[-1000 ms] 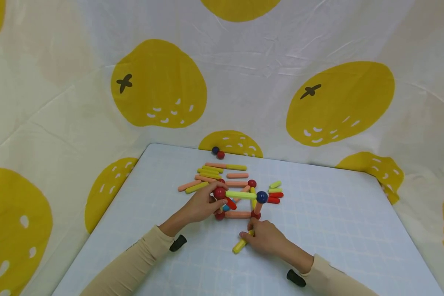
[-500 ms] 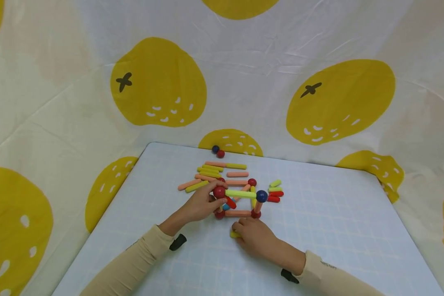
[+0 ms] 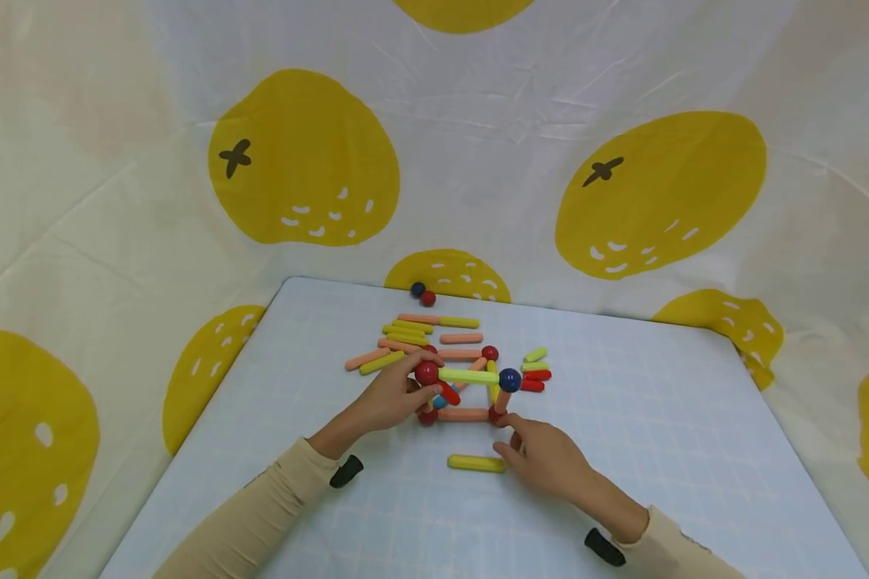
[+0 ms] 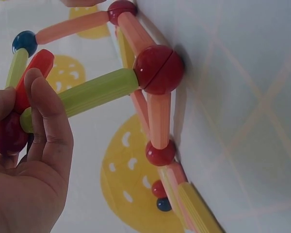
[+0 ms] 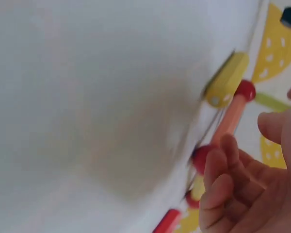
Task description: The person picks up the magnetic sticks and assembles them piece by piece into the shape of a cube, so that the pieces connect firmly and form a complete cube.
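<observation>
My left hand (image 3: 391,398) pinches a red ball (image 3: 426,373) at the upper left corner of a frame of magnetic sticks and balls. A short red stick (image 4: 39,73) juts from that ball between thumb and fingers. A lime stick (image 3: 468,375) runs from it to a dark blue ball (image 3: 510,380). My right hand (image 3: 546,458) holds nothing, its fingers loosely bent, fingertips right at the lower right red ball (image 5: 201,158). A loose yellow stick (image 3: 475,463) lies crosswise on the table in front of the frame, one end by my right thumb.
Behind the frame and to its left lie several peach and yellow sticks (image 3: 405,328). Short lime and red sticks (image 3: 536,375) are to its right. A loose blue ball (image 3: 418,289) and a red ball (image 3: 428,299) sit at the table's back edge, before a patterned cloth (image 3: 478,177).
My right hand has let go of the yellow stick and shifted right. That stick has turned from slanting to lying crosswise. The left hand keeps its grip in place.
</observation>
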The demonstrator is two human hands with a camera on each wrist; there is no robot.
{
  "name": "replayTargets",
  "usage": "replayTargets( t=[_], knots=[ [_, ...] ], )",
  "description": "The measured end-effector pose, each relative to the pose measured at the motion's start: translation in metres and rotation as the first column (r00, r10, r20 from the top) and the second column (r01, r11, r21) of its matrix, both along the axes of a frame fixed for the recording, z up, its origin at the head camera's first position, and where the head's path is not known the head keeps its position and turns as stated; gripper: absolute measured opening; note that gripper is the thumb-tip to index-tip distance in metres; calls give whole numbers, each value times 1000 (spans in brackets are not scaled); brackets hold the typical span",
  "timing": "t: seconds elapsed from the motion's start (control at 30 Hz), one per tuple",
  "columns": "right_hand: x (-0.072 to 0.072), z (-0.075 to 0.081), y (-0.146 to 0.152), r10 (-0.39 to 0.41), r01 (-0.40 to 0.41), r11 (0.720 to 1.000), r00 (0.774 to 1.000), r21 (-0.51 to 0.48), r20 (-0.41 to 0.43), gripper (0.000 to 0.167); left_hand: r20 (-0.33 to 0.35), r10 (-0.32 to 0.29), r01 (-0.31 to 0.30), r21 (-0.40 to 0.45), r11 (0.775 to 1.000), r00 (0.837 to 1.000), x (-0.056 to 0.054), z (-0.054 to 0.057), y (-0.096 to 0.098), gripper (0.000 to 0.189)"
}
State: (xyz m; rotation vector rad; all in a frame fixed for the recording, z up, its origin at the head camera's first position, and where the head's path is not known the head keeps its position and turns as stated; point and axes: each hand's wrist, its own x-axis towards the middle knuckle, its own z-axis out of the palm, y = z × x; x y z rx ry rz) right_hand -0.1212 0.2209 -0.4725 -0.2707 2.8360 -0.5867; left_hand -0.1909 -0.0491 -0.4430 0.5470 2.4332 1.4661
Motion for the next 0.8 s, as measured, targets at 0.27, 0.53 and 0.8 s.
replayTargets(
  t=[0.27,0.53,0.8],
  knots=[
    [-2,-15,38,-73,251,903,889,-348,452,36,62,4,-5,24,1000,998,1,1,-1,42],
    [-4,-21,33,72,323,792,794,-518,604,44,55,-40,35,91,995,998,-1,0,-3,41],
    [-3,-24,11,-1,367,797,796,-481,606,38,52,-51,46,102,994,997,-1,-1,-4,39]
  ],
)
